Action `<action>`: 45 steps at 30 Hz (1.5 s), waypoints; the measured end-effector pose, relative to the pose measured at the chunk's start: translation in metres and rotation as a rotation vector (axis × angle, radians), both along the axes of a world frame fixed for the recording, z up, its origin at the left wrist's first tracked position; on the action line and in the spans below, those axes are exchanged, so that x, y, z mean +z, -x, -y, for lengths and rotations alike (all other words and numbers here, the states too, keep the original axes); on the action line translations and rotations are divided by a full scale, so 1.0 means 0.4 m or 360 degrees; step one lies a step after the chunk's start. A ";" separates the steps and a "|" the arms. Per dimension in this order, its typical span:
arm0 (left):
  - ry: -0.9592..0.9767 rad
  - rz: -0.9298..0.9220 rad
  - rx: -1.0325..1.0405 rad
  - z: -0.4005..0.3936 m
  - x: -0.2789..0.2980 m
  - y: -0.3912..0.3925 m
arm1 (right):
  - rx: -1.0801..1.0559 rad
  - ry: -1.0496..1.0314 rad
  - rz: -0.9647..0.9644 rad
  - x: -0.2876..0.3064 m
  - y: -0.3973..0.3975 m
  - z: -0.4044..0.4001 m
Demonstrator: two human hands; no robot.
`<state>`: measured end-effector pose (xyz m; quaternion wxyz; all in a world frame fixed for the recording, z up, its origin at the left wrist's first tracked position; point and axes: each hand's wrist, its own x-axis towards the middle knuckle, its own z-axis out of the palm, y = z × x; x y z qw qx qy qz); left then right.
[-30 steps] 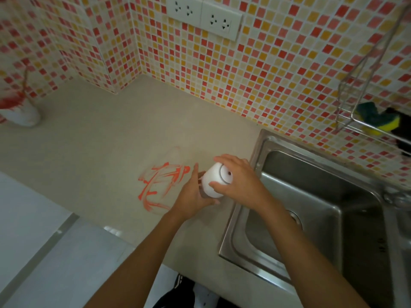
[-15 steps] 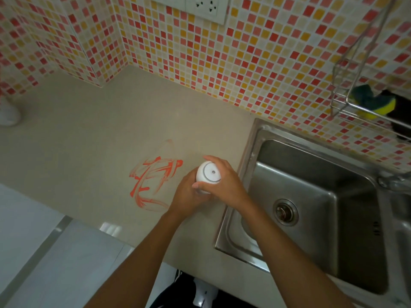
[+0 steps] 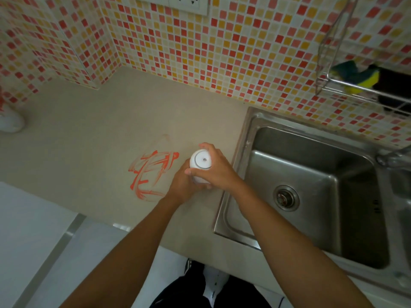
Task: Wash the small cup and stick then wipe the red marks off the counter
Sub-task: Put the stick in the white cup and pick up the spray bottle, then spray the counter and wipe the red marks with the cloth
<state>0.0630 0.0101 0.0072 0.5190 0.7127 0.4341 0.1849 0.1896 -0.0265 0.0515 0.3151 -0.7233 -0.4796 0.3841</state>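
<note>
Your right hand (image 3: 213,172) curls its fingers (image 3: 205,147) around the small white ceramic cup (image 3: 200,162), held base-up at frame centre, left hand (image 3: 184,185) cupped beneath, with the steel sink (image 3: 311,174) immediately right.

No readable text, label, brand or number anywhere.

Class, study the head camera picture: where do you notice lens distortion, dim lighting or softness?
Head view: the wide lens bows the tiled wall and the sink rim; light is dim and falls off toward the corners; the wire rack, sponge and faucet look soft at the right edge; the red marks and the white cup held in both hands read sharp.
</note>
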 end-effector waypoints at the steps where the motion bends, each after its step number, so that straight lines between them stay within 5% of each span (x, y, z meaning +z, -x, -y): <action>1: -0.0063 -0.0061 -0.0094 -0.007 0.001 0.009 | 0.0032 0.0072 0.0000 0.014 -0.006 0.001; 4: -0.0184 -0.0250 -0.0226 -0.029 0.021 0.038 | 0.0033 0.0068 0.0147 0.051 -0.037 0.025; 7: -0.0264 -0.0414 0.0099 -0.043 0.064 0.065 | -0.0131 -0.0138 0.0370 0.083 -0.093 0.080; 11: -0.0798 -0.0337 0.0215 -0.042 0.151 0.015 | -0.0343 -0.0312 0.0589 0.146 -0.214 0.171; 21: -0.1569 -0.0137 -0.0292 0.066 0.462 -0.555 | -0.0877 -0.1091 0.1060 0.431 -0.593 0.300; 29: -0.1887 -0.0721 -0.0476 0.064 0.482 -0.789 | -0.0846 -0.0130 0.0997 0.469 -0.846 0.221; 34: -0.1887 -0.0714 -0.0450 0.064 0.470 -0.791 | -0.0771 0.0354 0.0842 0.426 -0.935 0.156; 38: -0.1884 -0.0666 -0.0432 0.069 0.468 -0.790 | -0.0657 0.0437 0.1066 0.443 -0.924 0.153; 45: -0.1797 -0.0698 -0.0435 0.070 0.466 -0.789 | -0.0963 0.0266 0.1257 0.449 -0.945 0.185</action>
